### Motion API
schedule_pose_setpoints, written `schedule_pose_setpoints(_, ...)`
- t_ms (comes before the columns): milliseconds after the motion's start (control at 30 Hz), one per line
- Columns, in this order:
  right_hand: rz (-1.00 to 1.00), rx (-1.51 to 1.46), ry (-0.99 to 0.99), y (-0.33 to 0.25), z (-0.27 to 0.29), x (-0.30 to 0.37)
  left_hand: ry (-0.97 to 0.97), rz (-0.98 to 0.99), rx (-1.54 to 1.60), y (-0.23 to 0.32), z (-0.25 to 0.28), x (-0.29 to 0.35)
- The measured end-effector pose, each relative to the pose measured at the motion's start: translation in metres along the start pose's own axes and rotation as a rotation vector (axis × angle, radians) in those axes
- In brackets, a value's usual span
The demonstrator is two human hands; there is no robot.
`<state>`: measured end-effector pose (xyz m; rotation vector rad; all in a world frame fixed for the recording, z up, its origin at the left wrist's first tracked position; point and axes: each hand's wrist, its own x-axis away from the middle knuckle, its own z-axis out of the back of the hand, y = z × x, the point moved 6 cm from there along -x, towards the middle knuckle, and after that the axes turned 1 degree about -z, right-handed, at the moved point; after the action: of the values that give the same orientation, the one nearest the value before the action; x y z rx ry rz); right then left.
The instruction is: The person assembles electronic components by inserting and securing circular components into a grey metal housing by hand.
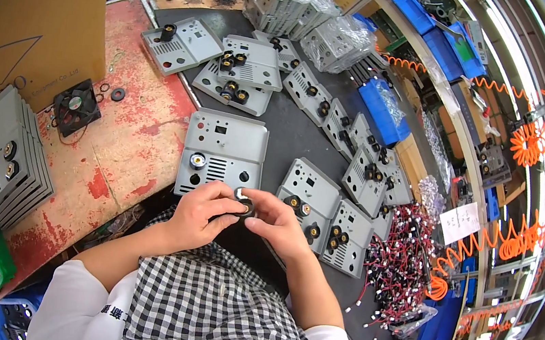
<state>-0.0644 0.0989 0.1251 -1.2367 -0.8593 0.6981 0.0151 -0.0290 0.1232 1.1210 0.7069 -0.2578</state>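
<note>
My left hand point(202, 210) and my right hand point(277, 223) meet in front of me, fingers closed in a pinch. Between them is a small black round socket point(247, 206) with a brass-coloured core. A small whitish ring or nut point(240, 194) shows at the fingertips; my fingers partly cover both pieces. Just beyond my hands lies a grey metal panel point(243, 140) with slots and round holes. One socket point(198, 161) sits in that panel, at its left side. The panel's near edge is partly behind my left hand.
More grey panels with black sockets lie at the back point(182, 45) and right point(312, 182). A panel stack point(16, 157) and a black fan point(77, 108) are on the left. Red and black wires point(399, 255) are heaped at right. Orange coiled hoses point(527, 143) hang beyond.
</note>
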Motion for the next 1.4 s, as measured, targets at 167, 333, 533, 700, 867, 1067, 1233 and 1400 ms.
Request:
schedule_pose_setpoints(167,-0.016,-0.301,0.303,0.018,0.009,0.015,0.047,0.03,0.216,0.002,-0.015,-0.006)
schedule_pose_setpoints(333,0.396,0.666,0.751,-0.014,0.004,0.027,0.18,0.634,1.016,-0.037,-0.053,0.016)
schedule_pose_setpoints(533,0.721,0.848,0.367,-0.061,-0.041,0.032,0.129,1.015,1.366,-0.033,-0.059,0.029)
schedule_pose_setpoints(700,0.349,0.684,0.483,-0.023,0.024,0.005,0.127,0.866,1.572,-0.041,-0.064,0.033)
schedule_pose_setpoints(867,0.323,0.506,0.303,-0.025,0.012,0.01,0.127,0.899,1.533,-0.044,-0.061,0.036)
schedule_pose_setpoints(1067,0.333,0.855,0.274,-0.021,-0.016,0.002,0.136,0.968,1.554,-0.057,-0.061,0.059)
schedule_pose_setpoints(1233,0.393,0.921,0.24,-0.015,-0.026,-0.004,0.134,1.04,1.59,-0.077,-0.065,0.087)
schedule_pose_setpoints(1400,0.357,0.85,0.417,-0.019,0.001,-0.015,0.232,1.211,1.559,-0.118,-0.08,0.112)
